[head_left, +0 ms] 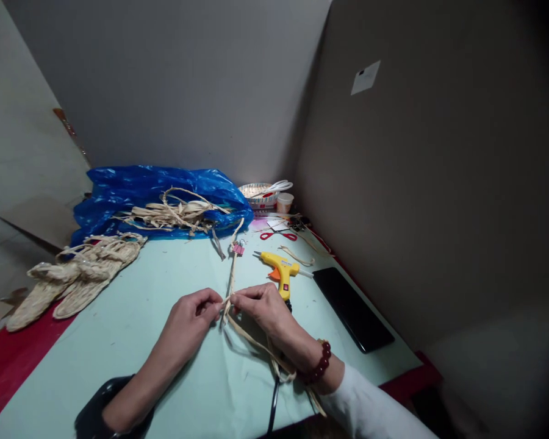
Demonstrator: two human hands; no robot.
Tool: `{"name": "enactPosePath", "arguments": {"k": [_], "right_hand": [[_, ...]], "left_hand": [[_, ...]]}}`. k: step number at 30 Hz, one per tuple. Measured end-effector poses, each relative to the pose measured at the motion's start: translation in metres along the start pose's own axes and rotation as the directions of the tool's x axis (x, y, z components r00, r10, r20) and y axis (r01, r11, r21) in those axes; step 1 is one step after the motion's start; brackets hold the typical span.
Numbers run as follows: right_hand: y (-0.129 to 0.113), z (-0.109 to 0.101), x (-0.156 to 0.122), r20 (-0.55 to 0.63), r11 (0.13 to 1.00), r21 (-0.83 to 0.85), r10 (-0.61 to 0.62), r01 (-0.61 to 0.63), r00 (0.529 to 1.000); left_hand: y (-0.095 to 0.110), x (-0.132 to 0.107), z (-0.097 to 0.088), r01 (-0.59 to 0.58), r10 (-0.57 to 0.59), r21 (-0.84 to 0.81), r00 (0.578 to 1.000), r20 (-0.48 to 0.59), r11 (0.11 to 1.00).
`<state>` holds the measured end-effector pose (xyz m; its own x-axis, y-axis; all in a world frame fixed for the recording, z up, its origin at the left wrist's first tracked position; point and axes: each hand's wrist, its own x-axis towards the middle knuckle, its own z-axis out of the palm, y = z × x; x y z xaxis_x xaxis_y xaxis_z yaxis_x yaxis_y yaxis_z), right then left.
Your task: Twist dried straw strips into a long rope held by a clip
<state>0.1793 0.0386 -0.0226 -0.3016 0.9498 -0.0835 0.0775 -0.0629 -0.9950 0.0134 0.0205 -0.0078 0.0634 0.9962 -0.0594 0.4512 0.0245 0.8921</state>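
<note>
Pale dried plant-fibre strands form a thin braid [233,272] that runs up the table to a pink binder clip [238,249]. At the braid's lower end, my left hand [194,317] pinches a strand between thumb and fingers. Right beside it, my right hand [264,308] is closed on the strands too, its fingertips almost meeting the left ones. Loose fibre ends [249,338] trail down under my right wrist, which wears a dark red bead bracelet [321,363]. A yellow glue gun [281,268] lies just beyond my right hand.
Behind are a blue plastic bag [155,177] with a heap of fibre strips [178,213], red-handled scissors [279,235], a basket [255,191] and a small cup [284,202]. Woven sandals [96,268] lie left; a black phone-like slab [352,310] lies right. Walls close off the back and right.
</note>
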Motion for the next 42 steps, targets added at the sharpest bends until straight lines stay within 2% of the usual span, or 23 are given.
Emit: {"name": "enactPosePath", "arguments": {"k": [6, 11, 14, 18, 22, 25, 31, 38, 40, 42], "right_hand": [[0.0, 0.001, -0.001, 0.015, 0.999, -0.004, -0.034, 0.034, 0.999], [-0.006, 0.0, -0.002, 0.06, 0.998, 0.039, -0.043, 0.041, 0.997], [-0.009, -0.001, -0.002, 0.047, 0.999, -0.027, -0.025, 0.027, 0.999], [-0.009, -0.002, -0.003, 0.027, 0.995, -0.092, -0.034, 0.036, 0.999], [-0.008, -0.003, -0.005, 0.066, 0.997, -0.048, -0.059, 0.062, 0.996], [-0.007, -0.004, -0.004, 0.051, 0.999, -0.046, -0.024, 0.026, 0.998], [-0.008, -0.005, -0.002, 0.039, 0.997, -0.081, 0.007, -0.004, 0.999], [-0.01, -0.005, -0.002, 0.02, 0.988, -0.154, 0.033, -0.03, 0.999], [-0.008, -0.003, -0.001, 0.012, 0.98, -0.2, 0.016, -0.013, 1.0], [-0.007, -0.002, 0.0, 0.004, 0.966, -0.255, -0.034, 0.034, 0.999]], "left_hand": [[0.001, 0.003, 0.005, 0.061, -0.043, -0.129, 0.99, 0.136, 0.99], [0.0, 0.007, 0.006, 0.097, -0.059, -0.211, 0.982, 0.179, 0.973], [0.001, 0.007, 0.004, 0.103, -0.058, -0.215, 0.977, 0.206, 0.971], [0.004, 0.006, 0.002, 0.111, -0.083, -0.168, 0.983, 0.165, 0.98], [0.005, 0.004, 0.0, 0.186, -0.146, -0.241, 0.974, 0.173, 0.953], [0.004, 0.003, -0.001, 0.2, -0.169, -0.254, 0.976, 0.139, 0.946], [0.007, 0.001, -0.005, 0.147, -0.143, -0.073, 0.988, 0.058, 0.986], [0.011, -0.004, -0.001, 0.123, -0.124, 0.107, 0.992, 0.0, 0.987], [0.011, -0.005, 0.0, 0.121, -0.124, 0.105, 0.992, 0.02, 0.987], [0.009, -0.004, 0.001, 0.124, -0.126, 0.032, 0.99, 0.057, 0.992]]}}
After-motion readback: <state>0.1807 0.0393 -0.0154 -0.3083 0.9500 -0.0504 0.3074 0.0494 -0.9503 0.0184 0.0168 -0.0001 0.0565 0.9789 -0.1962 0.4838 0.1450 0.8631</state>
